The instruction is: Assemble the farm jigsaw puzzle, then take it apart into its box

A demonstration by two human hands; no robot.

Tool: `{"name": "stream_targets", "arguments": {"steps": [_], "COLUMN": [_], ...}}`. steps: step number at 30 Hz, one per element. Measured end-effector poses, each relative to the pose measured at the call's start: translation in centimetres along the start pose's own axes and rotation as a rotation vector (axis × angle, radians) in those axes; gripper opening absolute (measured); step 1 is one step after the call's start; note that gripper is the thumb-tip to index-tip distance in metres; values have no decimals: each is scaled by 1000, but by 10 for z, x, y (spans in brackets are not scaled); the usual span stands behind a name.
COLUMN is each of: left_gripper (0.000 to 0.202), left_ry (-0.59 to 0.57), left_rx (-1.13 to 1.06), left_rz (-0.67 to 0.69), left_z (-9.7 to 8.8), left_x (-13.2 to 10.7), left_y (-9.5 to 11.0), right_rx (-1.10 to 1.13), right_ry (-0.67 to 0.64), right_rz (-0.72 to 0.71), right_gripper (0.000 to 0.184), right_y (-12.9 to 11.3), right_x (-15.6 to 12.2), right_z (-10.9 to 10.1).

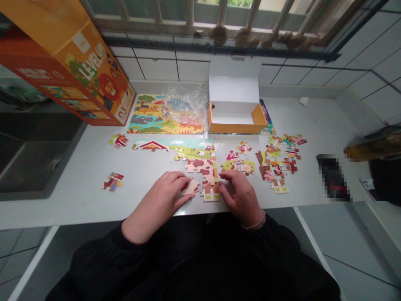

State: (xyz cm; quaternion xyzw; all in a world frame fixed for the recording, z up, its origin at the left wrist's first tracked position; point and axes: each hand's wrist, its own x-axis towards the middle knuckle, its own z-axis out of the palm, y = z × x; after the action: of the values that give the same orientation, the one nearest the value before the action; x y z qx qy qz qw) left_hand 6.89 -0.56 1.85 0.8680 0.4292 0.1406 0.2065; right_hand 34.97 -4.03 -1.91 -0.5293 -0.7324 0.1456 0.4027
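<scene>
My left hand [164,192] lies on the white counter [78,205], with thumb and fingertips around a pale pink jigsaw piece [191,187]. That piece sits at the lower edge of a partly joined farm jigsaw [194,156]. My right hand [239,196] rests just right of the joined part, fingers spread and holding nothing. Its fingertips are close to a piece with a white fence [210,194] and a yellow-green piece [229,165]. Several loose pieces [275,163] lie further right, and small joined clusters [112,182] sit to the left.
An assembled jungle jigsaw [150,117] lies at the back, partly under clear plastic wrap [184,106]. Behind stand an open orange-and-white box [233,119] and a large orange box lid [72,62]. A sink [34,154] lies left; a pixelated dark object [333,177] lies right.
</scene>
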Motion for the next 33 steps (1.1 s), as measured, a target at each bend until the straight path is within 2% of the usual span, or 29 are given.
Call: {"name": "stream_targets", "arguments": {"steps": [5, 12, 22, 27, 33], "left_gripper": [32, 26, 26, 29, 36], "left_ry": [2, 77, -6, -5, -10], "left_rx": [11, 86, 139, 130, 130], "left_rz": [72, 181, 222, 207, 202], "left_z": [2, 1, 0, 1, 11], "left_x": [5, 14, 28, 27, 20], "left_y": [-3, -14, -10, -8, -6], "right_rx": [2, 8, 3, 18, -22], "right_ry": [2, -3, -25, -47, -50], "right_rz": [-1, -4, 4, 11, -36], "right_gripper": [21, 21, 17, 13, 11], "right_y": [0, 0, -2, -1, -2], "right_x": [0, 0, 2, 2, 2], "right_z": [0, -1, -1, -1, 1]}}
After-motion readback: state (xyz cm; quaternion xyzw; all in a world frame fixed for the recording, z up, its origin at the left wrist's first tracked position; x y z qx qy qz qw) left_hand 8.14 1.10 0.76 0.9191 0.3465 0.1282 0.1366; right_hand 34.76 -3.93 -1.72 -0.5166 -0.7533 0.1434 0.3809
